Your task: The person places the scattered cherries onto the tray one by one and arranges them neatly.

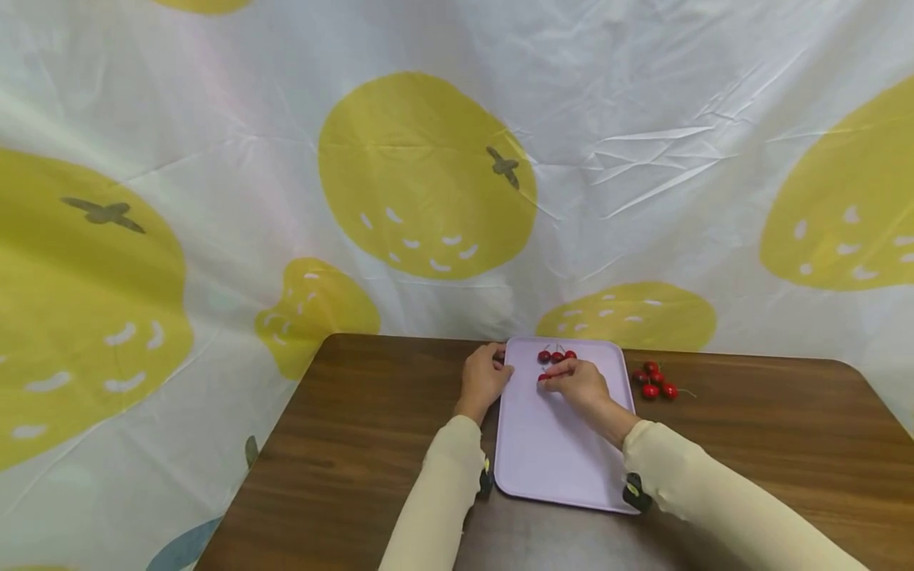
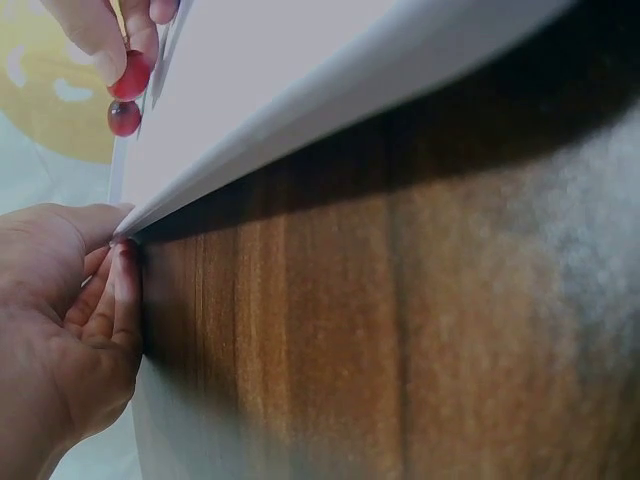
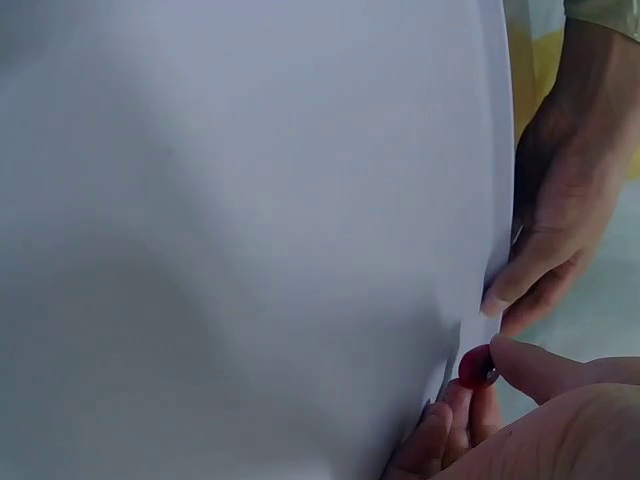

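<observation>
A pale lilac tray (image 1: 557, 460) lies on the wooden table. My left hand (image 1: 482, 377) grips its left rim near the far end, thumb on top and fingers beneath the edge, as the left wrist view shows. Over the far part of the tray, my right hand (image 1: 581, 387) pinches a red cherry (image 3: 478, 367) between thumb and fingertips. Just beyond it, three cherries (image 1: 558, 357) with thin stems sit in a row on the tray. In the left wrist view one cherry (image 2: 124, 118) shows below the pinched one.
To the right of the tray, several more cherries (image 1: 650, 391) lie bunched on the brown table (image 1: 771, 428). A white curtain (image 1: 443, 309) printed with yellow fruit hangs behind the table's far edge. A dark wrist device (image 1: 635, 492) sits under the right sleeve.
</observation>
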`<state>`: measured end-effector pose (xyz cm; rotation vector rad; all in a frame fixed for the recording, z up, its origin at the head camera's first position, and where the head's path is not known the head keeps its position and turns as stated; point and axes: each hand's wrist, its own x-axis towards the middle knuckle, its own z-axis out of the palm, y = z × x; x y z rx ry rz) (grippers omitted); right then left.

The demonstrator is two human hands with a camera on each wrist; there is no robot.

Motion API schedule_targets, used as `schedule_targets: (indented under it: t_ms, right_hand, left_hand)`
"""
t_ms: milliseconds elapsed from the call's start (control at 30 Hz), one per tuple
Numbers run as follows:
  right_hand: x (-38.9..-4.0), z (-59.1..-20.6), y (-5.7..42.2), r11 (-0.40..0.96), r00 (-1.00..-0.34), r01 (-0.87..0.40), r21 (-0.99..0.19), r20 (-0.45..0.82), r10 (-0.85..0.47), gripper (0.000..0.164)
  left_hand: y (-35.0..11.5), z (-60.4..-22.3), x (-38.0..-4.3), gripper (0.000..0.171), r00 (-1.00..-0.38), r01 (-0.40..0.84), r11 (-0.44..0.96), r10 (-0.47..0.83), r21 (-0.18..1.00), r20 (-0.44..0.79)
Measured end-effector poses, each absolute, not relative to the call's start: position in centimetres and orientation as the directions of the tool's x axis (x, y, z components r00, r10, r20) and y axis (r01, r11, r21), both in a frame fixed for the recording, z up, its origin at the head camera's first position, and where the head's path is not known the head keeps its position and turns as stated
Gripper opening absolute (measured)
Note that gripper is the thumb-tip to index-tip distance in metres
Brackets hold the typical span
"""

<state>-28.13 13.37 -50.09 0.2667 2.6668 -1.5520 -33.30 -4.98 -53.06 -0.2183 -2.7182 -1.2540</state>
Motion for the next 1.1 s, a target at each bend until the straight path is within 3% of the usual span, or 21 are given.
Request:
schedule_targets:
  t_ms: [633,1100]
  right_hand:
    - [-28.23,-50.13,13.42,0.562,-0.988,0.148,-0.814,-0.095,0.123,0.028]
    - [-27.76,-50.14,13.71,0.411,-0.979,0.168,-0.896,-0.104,0.173,0.03]
  left_hand:
    - [-4.74,-52.62,-32.96,0.037,-0.976,0.207,0.642,0.088,0.738,0.197]
    - [-4.99,-52.84,-33.07,0.038,-0.979,0.192,0.632,0.077,0.75,0.186]
